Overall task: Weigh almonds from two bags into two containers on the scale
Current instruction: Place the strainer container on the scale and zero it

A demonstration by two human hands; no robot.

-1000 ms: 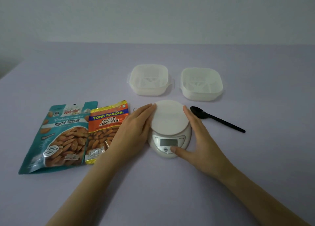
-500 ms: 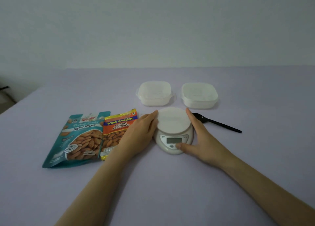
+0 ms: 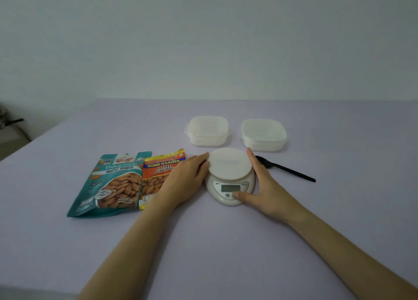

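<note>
From the head camera, we saw the left hand (image 3: pixel 187 179) resting flat and relaxed against the scale (image 3: pixel 230 182), gripping nothing, apparently to keep it from sliding. The right hand (image 3: pixel 260 186) cupped the opposite side, its thumb on a button below the blank display, which we judged a bid to switch it on. Two empty containers (image 3: pixel 208 131) (image 3: pixel 263 134) waited just behind the scale, within easy reach. The teal roasted almonds bag (image 3: pixel 110 182) and orange salted almonds bag (image 3: pixel 158 175) lay flat and sealed to the left; a black spoon (image 3: pixel 285 168) lay to the right.
</note>
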